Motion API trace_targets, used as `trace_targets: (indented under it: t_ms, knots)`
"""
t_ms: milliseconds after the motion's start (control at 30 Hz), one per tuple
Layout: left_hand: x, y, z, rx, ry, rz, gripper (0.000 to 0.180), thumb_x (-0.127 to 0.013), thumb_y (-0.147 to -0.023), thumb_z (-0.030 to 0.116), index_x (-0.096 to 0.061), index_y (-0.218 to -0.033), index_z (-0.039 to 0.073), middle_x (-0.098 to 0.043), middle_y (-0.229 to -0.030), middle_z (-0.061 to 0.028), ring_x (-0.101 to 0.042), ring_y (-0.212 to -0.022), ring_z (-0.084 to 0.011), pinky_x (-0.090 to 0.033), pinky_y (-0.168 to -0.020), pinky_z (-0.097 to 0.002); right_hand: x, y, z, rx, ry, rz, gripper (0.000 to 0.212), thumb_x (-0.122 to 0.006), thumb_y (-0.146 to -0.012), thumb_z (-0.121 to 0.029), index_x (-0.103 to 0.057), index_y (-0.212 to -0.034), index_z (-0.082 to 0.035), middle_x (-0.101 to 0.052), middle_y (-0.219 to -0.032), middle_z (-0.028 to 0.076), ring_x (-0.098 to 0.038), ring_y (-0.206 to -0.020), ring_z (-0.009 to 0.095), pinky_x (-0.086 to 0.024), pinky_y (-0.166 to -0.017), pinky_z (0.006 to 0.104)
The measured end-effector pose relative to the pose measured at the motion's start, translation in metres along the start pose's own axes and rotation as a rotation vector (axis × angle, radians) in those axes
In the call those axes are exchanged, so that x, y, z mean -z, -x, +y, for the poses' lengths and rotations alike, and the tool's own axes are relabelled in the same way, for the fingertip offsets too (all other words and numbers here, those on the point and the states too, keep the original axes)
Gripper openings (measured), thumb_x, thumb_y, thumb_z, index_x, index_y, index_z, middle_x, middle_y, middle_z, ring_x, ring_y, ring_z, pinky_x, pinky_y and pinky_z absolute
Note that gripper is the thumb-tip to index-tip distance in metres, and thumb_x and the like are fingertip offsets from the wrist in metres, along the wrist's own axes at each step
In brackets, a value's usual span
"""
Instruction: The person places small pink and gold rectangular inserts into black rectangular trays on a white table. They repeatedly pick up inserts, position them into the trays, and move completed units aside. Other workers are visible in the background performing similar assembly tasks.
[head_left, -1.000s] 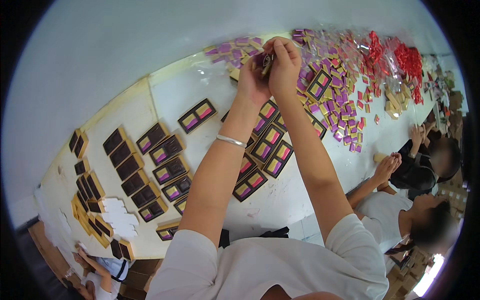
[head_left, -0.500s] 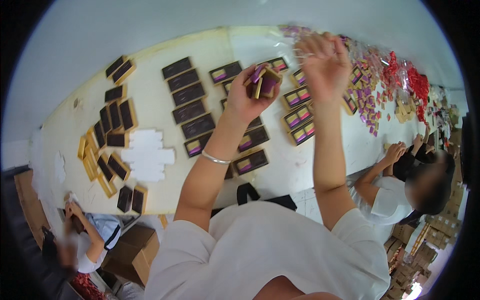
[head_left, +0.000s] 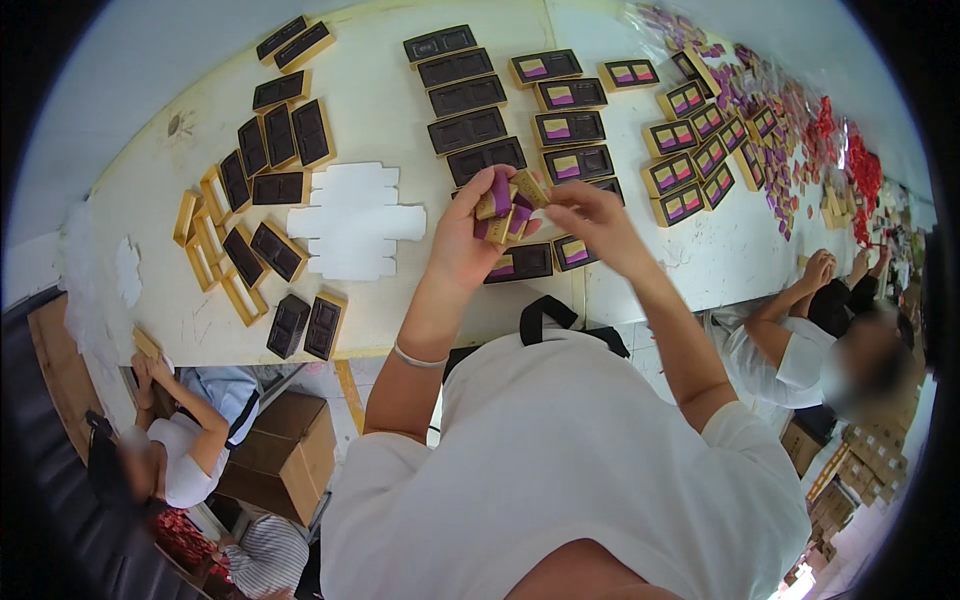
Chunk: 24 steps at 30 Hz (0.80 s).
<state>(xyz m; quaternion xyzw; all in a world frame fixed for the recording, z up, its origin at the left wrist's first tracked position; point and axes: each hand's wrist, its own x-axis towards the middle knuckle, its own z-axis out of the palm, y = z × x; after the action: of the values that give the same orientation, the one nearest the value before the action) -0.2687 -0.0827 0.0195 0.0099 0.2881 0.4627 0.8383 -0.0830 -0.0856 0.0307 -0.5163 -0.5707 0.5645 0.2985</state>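
A small bunch of wrapped pieces (head_left: 503, 207), coloured purple and gold, is gripped in the left hand (head_left: 462, 240), with the fingers curled up around the bunch; a silver bracelet (head_left: 420, 361) is worn on that wrist. The pieces are held above the near part of the pale surface (head_left: 640, 275), in front of the white shirt (head_left: 570, 440). The right hand (head_left: 600, 225) is brought in from the other side, its fingers bent and its fingertips set at the edge of the bunch; whether a piece is pinched there cannot be told.

Beyond the left hand, a column of gold boxes with dark trays (head_left: 467, 96) is lined up. To the right of it, a second column of boxes (head_left: 571, 128) is seen, with 1 piece set in the left compartment of each of the 4 far boxes. Farther right, filled boxes (head_left: 672, 174) are grouped, with 2 pieces laid in each. Beside these, many loose pieces (head_left: 775, 165) are scattered. On the left, a white card sheet (head_left: 355, 222) is laid flat near more dark-trayed boxes (head_left: 282, 135) and gold frames (head_left: 205, 255).
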Motion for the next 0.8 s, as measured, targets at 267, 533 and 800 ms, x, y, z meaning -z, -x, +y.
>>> trace_targets:
  t_ms: [267,533,800]
  knots:
    - [-0.005,-0.011,0.000,-0.211,0.016,0.066,0.020,-0.045,-0.088,0.018,-0.051,-0.106,0.011,-0.050,-0.122,-0.0127,-0.054,-0.103,-0.0225,-0.051,-0.081,-0.0382,-0.026,-0.047,0.013,-0.038,-0.227,0.193,0.018,-0.061,-0.082,-0.011,-0.061,-0.093,0.002,-0.059,-0.080,0.003,-0.054,-0.071,0.009,-0.045,-0.064,0.0215]
    - [0.010,-0.027,0.003,-0.140,-0.010,0.149,0.036,-0.047,-0.087,0.017,-0.044,-0.122,0.008,-0.053,-0.113,-0.0101,-0.056,-0.097,-0.0213,-0.052,-0.076,-0.0364,-0.029,-0.068,0.041,-0.014,-0.274,0.183,0.023,-0.062,-0.080,-0.006,-0.059,-0.101,0.001,-0.060,-0.081,0.003,-0.056,-0.073,0.009,-0.046,-0.066,0.0228]
    - [0.065,-0.017,-0.006,0.179,-0.442,0.243,0.022,-0.061,-0.083,0.020,-0.054,-0.098,0.006,-0.057,-0.077,-0.0031,-0.057,-0.061,-0.0109,-0.052,-0.048,-0.0272,-0.021,-0.063,0.055,-0.208,-0.128,-0.235,0.025,-0.059,-0.080,-0.001,-0.058,-0.105,-0.003,-0.057,-0.089,0.003,-0.055,-0.078,0.011,-0.044,-0.070,0.0235]
